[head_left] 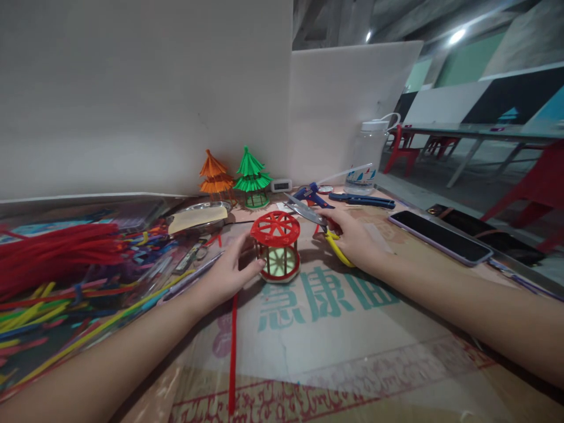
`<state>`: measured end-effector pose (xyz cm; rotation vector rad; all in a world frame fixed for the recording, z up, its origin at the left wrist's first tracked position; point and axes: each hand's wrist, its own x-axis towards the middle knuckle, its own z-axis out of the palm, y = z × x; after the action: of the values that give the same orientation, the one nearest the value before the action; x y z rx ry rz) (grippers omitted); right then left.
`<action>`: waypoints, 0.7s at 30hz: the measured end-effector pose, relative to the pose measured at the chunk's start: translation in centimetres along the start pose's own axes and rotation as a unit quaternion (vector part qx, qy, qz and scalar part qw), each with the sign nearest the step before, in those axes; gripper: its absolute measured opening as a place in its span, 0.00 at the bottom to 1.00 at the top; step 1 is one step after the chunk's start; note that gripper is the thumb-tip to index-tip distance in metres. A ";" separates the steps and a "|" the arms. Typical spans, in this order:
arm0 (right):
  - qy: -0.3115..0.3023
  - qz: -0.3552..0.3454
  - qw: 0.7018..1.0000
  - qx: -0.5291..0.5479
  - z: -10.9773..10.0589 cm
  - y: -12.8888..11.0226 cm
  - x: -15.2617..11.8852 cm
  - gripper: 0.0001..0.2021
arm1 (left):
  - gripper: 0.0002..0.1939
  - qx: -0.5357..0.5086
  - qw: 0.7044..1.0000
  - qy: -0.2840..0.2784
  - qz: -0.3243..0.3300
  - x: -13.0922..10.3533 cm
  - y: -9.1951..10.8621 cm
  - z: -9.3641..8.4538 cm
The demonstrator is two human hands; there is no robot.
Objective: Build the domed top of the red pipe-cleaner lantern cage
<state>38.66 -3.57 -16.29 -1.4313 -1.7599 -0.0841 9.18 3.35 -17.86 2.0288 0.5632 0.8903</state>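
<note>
A small round red frame (pixel 276 229) with brown posts and a pale base stands upright on the covered table. My left hand (pixel 235 262) holds its left side, thumb at the lower front and fingers behind. In my right hand (pixel 348 235) are scissors with yellow handles (pixel 337 249), their blades slightly apart and pointing up and left, to the right of the frame. A red pipe cleaner (pixel 233 355) lies on the table below my left hand.
Red pipe cleaners (pixel 57 252) and colourful pieces heap at left. Behind stand orange (pixel 215 173) and green (pixel 252 176) pagodas, a metal dish (pixel 200 220), a blue glue gun (pixel 311 194) and a bottle (pixel 365 155). A phone (pixel 440 237) lies at right.
</note>
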 end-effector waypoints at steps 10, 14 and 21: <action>0.001 -0.006 1.000 -0.004 -0.2 -0.2 -0.1 0.24 | 0.20 0.008 0.999 0.011 -0.030 0.4 0.1 0.1; 0.006 -0.022 1.000 -0.011 -0.5 -0.6 -0.3 0.21 | 0.23 -0.008 0.998 0.060 -0.015 0.5 0.9 0.3; -0.042 -0.096 0.991 -0.080 -1.8 -3.3 -0.9 0.23 | 0.25 -0.012 0.997 0.069 -0.031 0.4 1.0 0.1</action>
<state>36.86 -6.35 -14.28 -1.3903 -1.9957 -0.2754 9.61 2.98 -16.89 1.9270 0.6853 1.0000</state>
